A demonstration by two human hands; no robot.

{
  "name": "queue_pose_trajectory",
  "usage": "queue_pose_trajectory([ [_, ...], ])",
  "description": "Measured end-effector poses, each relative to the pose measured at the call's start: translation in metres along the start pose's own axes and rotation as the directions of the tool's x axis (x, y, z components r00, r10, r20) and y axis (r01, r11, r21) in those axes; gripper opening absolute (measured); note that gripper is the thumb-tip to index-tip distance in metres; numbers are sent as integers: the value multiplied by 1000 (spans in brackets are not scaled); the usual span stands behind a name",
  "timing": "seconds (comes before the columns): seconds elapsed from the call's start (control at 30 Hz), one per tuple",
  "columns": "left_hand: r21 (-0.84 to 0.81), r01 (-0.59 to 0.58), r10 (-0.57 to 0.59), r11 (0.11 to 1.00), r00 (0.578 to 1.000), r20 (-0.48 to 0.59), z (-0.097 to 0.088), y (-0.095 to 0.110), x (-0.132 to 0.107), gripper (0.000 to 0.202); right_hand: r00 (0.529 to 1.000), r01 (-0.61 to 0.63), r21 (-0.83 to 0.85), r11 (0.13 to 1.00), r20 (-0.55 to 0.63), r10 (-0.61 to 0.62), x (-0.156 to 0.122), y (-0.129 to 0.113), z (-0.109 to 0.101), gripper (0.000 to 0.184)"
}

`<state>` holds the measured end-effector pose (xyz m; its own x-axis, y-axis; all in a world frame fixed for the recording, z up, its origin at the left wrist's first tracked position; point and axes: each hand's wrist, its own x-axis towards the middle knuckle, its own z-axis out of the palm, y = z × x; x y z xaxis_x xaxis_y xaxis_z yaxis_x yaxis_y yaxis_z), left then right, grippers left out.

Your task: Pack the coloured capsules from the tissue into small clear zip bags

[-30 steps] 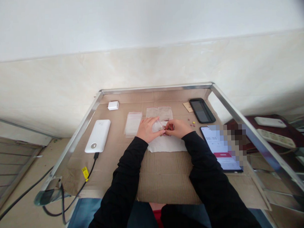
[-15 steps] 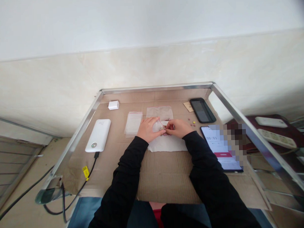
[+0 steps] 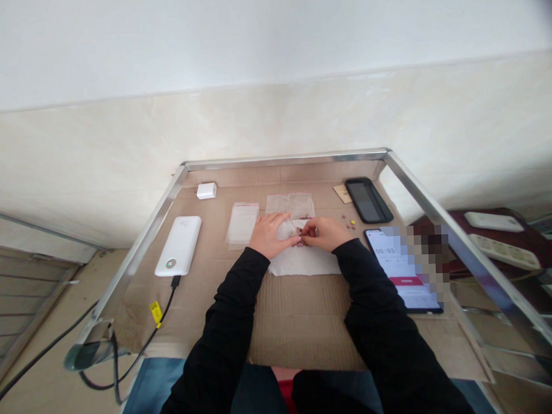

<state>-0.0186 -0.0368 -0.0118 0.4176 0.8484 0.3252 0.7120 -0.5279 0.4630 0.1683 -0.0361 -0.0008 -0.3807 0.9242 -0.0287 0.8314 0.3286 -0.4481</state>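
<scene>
— What do the hands hold?
— The left hand (image 3: 268, 234) and right hand (image 3: 324, 232) meet at the fingertips. Both pinch a small clear bag (image 3: 291, 229) with reddish bits inside, over the white sheet (image 3: 303, 263).
— And around them?
— Loose beads (image 3: 349, 224) lie just right. Flat clear bags (image 3: 243, 223) lie left, with a power bank (image 3: 178, 245) beyond.

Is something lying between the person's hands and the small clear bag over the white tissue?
Nothing visible does. The left hand already holds the small clear bag, and the right hand meets it at its mouth, above the white tissue.
</scene>
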Motion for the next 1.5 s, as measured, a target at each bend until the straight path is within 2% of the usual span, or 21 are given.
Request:
queue_pose_trajectory([
  [0.6, 3, -9, 9, 1000, 1000, 1, 1, -1, 0, 59, 1000, 11, 31, 999, 18, -12, -1, -4, 1, 17],
  [0.83, 7, -8, 8, 1000, 1000, 10, 2, -2, 0, 62, 1000, -12, 49, 999, -8, 12, 0, -2, -1, 12],
  [1.1, -20, -41, 41, 999, 999, 8, 4, -2, 0, 64, 986, 38, 213, 976, -166, -3, 1, -1, -3, 14],
  [1.27, -40, -61, 61, 997, 998, 0, 5, -2, 0, 64, 989, 61, 294, 954, -144, -19, 3, -3, -1, 14],
  [1.5, -36, -57, 56, 998, 998, -12, 6, -5, 0, 63, 978, -37, 123, 992, -201, 62, 1, 5, -3, 16],
])
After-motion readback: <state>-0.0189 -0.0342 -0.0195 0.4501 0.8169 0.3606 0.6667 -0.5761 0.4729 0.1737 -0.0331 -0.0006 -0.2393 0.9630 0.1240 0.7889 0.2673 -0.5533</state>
